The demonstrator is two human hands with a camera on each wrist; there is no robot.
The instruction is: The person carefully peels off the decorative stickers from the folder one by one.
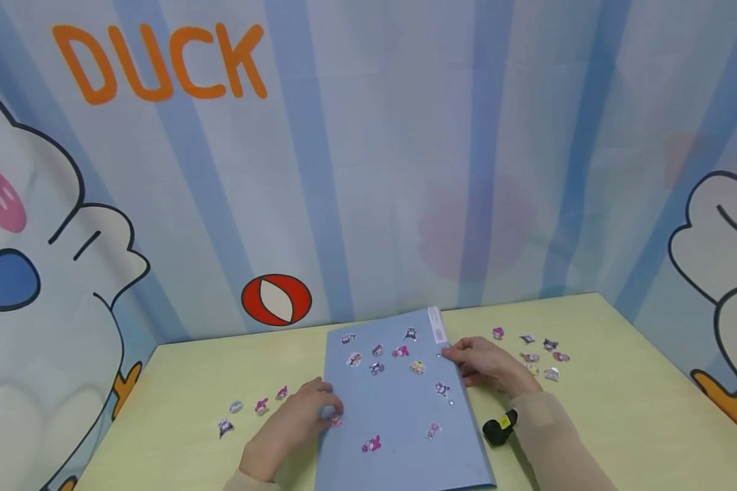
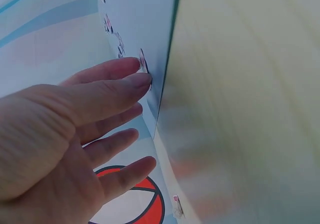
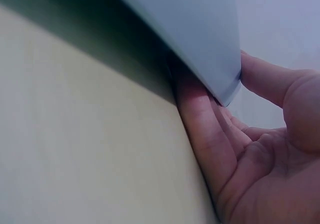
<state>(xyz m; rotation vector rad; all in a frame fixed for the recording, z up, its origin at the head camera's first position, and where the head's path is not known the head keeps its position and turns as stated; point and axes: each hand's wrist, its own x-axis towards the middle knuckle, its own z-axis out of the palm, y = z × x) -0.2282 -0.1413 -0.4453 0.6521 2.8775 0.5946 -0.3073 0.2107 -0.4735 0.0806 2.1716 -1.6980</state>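
Head view: a blue folder [image 1: 399,409] dotted with small stickers [image 1: 400,351] stands out at the lower centre of the frame, on a pale yellow surface [image 1: 626,409]. At its left edge the left hand [image 1: 301,412] pinches a pink sticker [image 1: 336,421] between thumb and forefinger; well apart, the right hand [image 1: 490,365] grips the folder's right edge, thumb above, fingers beneath. Loose stickers [image 1: 261,406] lie at lower left and lower right.

From here I read a booth-like set: a striped cartoon backdrop [image 1: 393,136] walls the pale counter [image 1: 626,409], orange DUCK lettering [image 1: 157,61] at eleven o'clock.
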